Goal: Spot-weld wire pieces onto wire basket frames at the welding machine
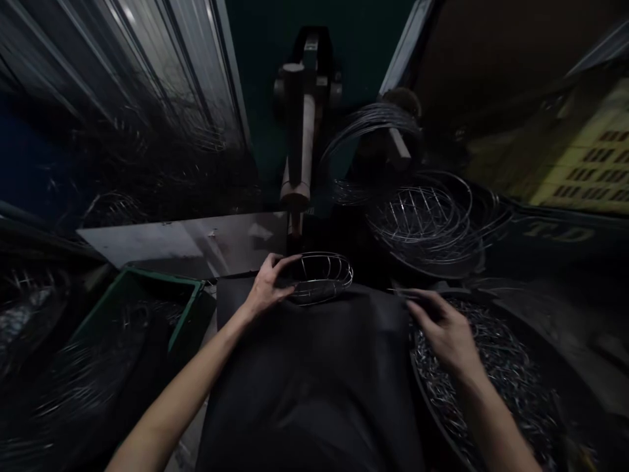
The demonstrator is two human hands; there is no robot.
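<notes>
My left hand [266,287] grips the left side of a small round wire basket [322,278], thumb and fingers around its rim. It rests on the dark cloth [314,367] over my lap. My right hand [445,328] is off to the right, fingers pinched on a thin piece of wire [399,290] that points left, blurred by motion. Below that hand lies a wide round tub [420,377] full of short bent metal pieces [491,354].
Ahead stands a machine [307,85] with a bar reaching toward me. Wire hoops and baskets [422,213] pile up behind the tub. To the left are a grey panel [181,242] and a green crate [189,314]. A yellow crate [590,151] is at right.
</notes>
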